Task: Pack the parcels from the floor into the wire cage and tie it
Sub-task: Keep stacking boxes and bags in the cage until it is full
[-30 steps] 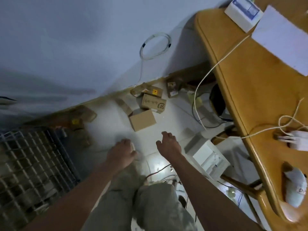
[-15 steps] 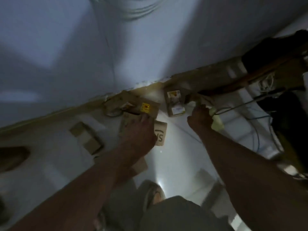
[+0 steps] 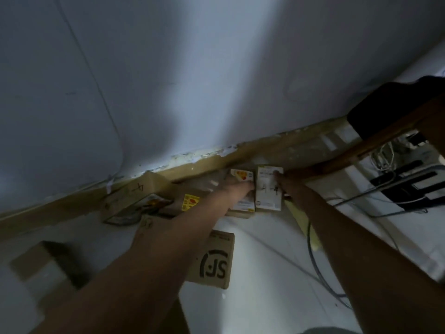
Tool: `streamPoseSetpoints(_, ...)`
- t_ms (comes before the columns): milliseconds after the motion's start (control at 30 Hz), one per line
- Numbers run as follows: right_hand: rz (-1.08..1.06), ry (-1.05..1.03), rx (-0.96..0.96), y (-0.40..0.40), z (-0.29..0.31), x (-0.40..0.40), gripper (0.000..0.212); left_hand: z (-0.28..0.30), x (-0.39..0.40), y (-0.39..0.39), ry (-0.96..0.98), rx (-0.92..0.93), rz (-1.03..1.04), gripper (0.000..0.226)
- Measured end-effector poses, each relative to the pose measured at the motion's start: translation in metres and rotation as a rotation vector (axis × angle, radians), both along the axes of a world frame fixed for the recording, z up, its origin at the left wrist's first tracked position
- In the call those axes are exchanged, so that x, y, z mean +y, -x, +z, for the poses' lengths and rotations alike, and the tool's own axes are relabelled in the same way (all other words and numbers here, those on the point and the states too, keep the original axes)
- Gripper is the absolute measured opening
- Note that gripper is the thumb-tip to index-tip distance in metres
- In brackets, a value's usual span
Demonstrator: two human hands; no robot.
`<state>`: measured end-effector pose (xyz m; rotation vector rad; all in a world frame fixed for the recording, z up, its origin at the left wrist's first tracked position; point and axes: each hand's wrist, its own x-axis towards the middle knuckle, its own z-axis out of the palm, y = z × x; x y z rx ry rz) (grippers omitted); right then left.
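Several cardboard parcels lie on the white floor along the wall's base. My left hand lies across a small parcel with an orange and yellow label. My right hand grips the far edge of a white parcel right beside it. Under my left forearm sits a brown SF box. Further left are a box with a yellow sticker, a tilted brown box against the skirting, and a plain brown box. The wire cage is out of view.
A grey cable trails over the floor on the right, by a yellow strip. A wooden desk leg slants down to the wall at upper right, with a black power strip and wires behind it. My knee shows at the bottom edge.
I have leaned in closer to the wall. My left hand left the SF box and moved right to the small labelled parcel. My right hand moved left onto the white parcel.
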<state>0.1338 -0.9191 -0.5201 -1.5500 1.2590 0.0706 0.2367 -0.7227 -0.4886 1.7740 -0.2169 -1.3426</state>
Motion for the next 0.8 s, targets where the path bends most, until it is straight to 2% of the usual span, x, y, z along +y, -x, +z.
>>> streamPoseSetpoints(100, -0.054, -0.159, -0.048, 0.017, 0.015, 0.055, 0.031, 0.017, 0.007, 0.017, 0.000, 0.051, 0.121, 0.050)
streamPoseSetpoints(167, -0.120, -0.241, -0.049, 0.033, 0.036, 0.095, 0.029, 0.041, 0.033, 0.031, -0.077, 0.044, 0.156, 0.032)
streamPoseSetpoints(267, -0.117, -0.172, 0.040, 0.056, 0.063, 0.142, 0.040, 0.082, 0.072, 0.036, -0.111, 0.034, 0.154, 0.022)
streamPoseSetpoints(333, -0.166, -0.082, 0.081, 0.067, 0.070, 0.155, 0.048, 0.094, 0.090, 0.030, -0.151, -0.059, 0.076, 0.036)
streamPoseSetpoints(433, -0.268, 0.004, 0.097, 0.067, 0.065, 0.143, 0.054, 0.102, 0.102, 0.010, -0.222, -0.253, -0.045, 0.042)
streamPoseSetpoints(533, -0.294, -0.003, 0.079, 0.056, 0.042, 0.121, 0.064, 0.076, 0.098, -0.014, -0.255, -0.346, -0.105, 0.044)
streamPoseSetpoints(633, -0.322, -0.001, -0.015, 0.038, 0.019, 0.112, 0.051, 0.032, 0.088, -0.031, -0.300, -0.480, -0.239, 0.038)
streamPoseSetpoints(700, -0.333, 0.007, -0.012, 0.027, -0.001, 0.108, 0.044, 0.014, 0.081, -0.038, -0.339, -0.501, -0.197, 0.030)
streamPoseSetpoints(800, -0.327, 0.030, -0.002, 0.013, -0.045, 0.103, 0.055, -0.018, 0.064, -0.049, -0.341, -0.439, -0.275, 0.031)
